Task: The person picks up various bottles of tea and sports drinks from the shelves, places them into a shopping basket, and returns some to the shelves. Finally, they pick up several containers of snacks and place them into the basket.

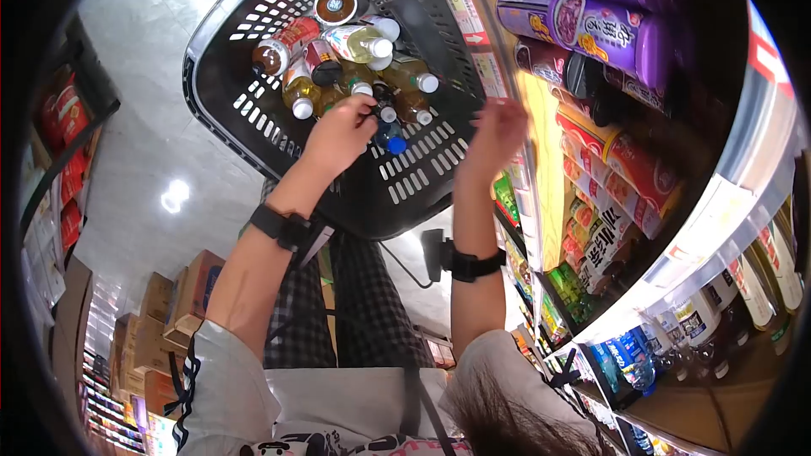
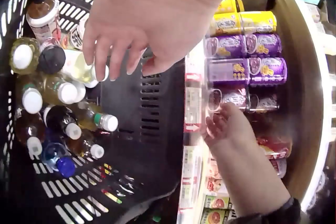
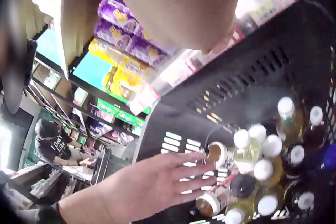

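My left hand (image 1: 342,135) hangs over the black basket (image 1: 245,143), fingers loose and holding nothing, above several drink bottles. In the right wrist view that left hand (image 3: 163,182) has its fingers extended over the bottles. A blue-capped bottle (image 2: 65,166) lies nearest the basket's slotted side. Between the basket and the shelf edge is my right hand (image 1: 500,135), its fingers loosely bent with no item visible in them. In the left wrist view the right hand (image 2: 226,124) overlaps the dark cans (image 2: 233,98) below the purple cans (image 2: 247,71).
Shelves with red cans (image 1: 638,169) and bottled drinks (image 1: 697,321) run along the right. A price strip (image 2: 191,124) edges the shelf. Cardboard boxes (image 1: 198,287) stand on the floor at left. Another person (image 3: 58,145) stands farther down the aisle.
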A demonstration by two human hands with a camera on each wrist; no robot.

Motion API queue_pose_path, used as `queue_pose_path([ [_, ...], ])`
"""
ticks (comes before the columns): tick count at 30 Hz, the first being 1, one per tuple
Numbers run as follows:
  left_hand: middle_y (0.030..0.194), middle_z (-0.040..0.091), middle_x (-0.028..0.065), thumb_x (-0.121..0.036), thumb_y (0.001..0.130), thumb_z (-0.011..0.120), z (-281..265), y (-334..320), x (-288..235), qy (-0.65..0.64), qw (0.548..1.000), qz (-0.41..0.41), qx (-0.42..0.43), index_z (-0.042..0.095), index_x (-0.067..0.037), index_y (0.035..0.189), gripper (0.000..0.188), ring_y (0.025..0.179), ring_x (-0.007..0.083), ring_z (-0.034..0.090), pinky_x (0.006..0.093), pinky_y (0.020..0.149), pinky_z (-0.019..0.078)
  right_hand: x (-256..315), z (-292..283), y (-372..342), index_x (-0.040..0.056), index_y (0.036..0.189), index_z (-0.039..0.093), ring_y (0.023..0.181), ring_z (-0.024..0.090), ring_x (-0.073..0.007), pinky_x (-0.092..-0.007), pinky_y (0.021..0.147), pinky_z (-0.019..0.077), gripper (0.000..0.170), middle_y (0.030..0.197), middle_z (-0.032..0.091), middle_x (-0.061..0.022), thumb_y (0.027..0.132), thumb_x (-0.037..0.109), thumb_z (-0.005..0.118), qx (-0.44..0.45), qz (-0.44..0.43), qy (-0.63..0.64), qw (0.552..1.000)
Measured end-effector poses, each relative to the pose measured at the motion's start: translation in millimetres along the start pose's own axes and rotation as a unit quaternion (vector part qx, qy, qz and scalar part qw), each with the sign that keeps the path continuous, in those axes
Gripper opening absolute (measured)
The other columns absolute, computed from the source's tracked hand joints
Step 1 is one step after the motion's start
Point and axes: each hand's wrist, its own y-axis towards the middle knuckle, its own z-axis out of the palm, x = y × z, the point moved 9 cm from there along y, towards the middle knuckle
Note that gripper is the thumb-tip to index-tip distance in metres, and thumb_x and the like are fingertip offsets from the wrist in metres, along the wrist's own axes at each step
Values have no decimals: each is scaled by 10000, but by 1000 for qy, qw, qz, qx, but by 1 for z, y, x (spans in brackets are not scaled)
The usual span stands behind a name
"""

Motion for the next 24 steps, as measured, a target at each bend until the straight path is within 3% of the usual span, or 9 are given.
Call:
queue_pose_path([
  [1, 953, 603, 129, -115, 825, 554, 10, -2, -6, -6, 1000, 9, 6, 523, -13, 1086, 282, 848, 217, 596, 313, 765, 470, 28, -20, 6, 20, 1100, 464, 748, 565, -171, -296, 706, 459, 379, 843, 557, -86, 805, 159, 657, -48, -115, -90, 988],
  [4, 974, 601, 133, -110, 822, 562, 36, -8, -25, 6, 1000, 21, 17, 516, -13, 1102, 300, 856, 205, 595, 304, 765, 472, 70, -36, 22, 10, 1210, 382, 854, 535, -212, -316, 771, 436, 588, 1001, 491, -140, 753, 166, 716, -114, -220, -88, 965],
  [7, 994, 604, 134, -122, 797, 576, 57, -20, -43, 48, 998, 31, 33, 533, -27, 1072, 294, 886, 255, 595, 337, 789, 470, 67, -27, 49, -4, 1287, 273, 963, 504, -260, -348, 822, 427, 774, 1131, 413, -182, 703, 145, 758, -133, -156, -55, 977],
  [10, 954, 623, 140, -165, 776, 553, 68, -34, -49, 26, 998, 56, 20, 552, -37, 1020, 276, 853, 307, 613, 380, 755, 488, 83, -9, 52, -16, 1300, 227, 1000, 498, -267, -350, 825, 455, 813, 1153, 397, -184, 691, 92, 755, -124, -96, 154, 976],
  [14, 927, 614, 148, -165, 779, 581, 71, -45, -39, 51, 997, 64, 8, 558, -51, 992, 242, 822, 315, 610, 389, 725, 484, 75, -15, 61, -29, 1269, 238, 942, 538, -274, -337, 794, 506, 785, 1138, 409, -216, 671, 35, 742, -128, -128, 118, 976],
  [18, 937, 608, 150, -178, 779, 591, 61, -44, -28, 42, 998, 36, 4, 554, -50, 985, 245, 862, 316, 599, 402, 748, 474, 104, -41, 9, -38, 1239, 314, 1053, 477, -305, -391, 909, 442, 748, 1162, 414, -232, 658, 91, 768, -208, -320, -181, 906],
  [20, 943, 607, 150, -181, 780, 588, 56, -41, -19, 37, 999, 14, -1, 550, -52, 992, 251, 877, 315, 595, 406, 756, 471, 110, -59, -18, -38, 1252, 320, 1083, 463, -312, -388, 942, 427, 753, 1184, 408, -220, 660, 95, 765, -202, -280, -229, 910],
  [21, 946, 607, 150, -183, 781, 586, 53, -39, -15, 34, 999, 4, -2, 548, -53, 995, 254, 885, 315, 593, 407, 760, 470, 103, -64, -24, -44, 1284, 287, 1153, 419, -315, -413, 1007, 361, 782, 1218, 395, -212, 670, 83, 753, -153, -185, -110, 965],
  [24, 962, 607, 149, -190, 788, 581, 45, -32, -12, 32, 999, 0, 5, 548, -60, 994, 246, 894, 319, 592, 404, 761, 471, 62, -47, -47, -23, 1312, 271, 1192, 396, -268, -382, 1020, 348, 745, 1237, 404, -160, 711, 25, 708, -22, -50, 110, 992],
])
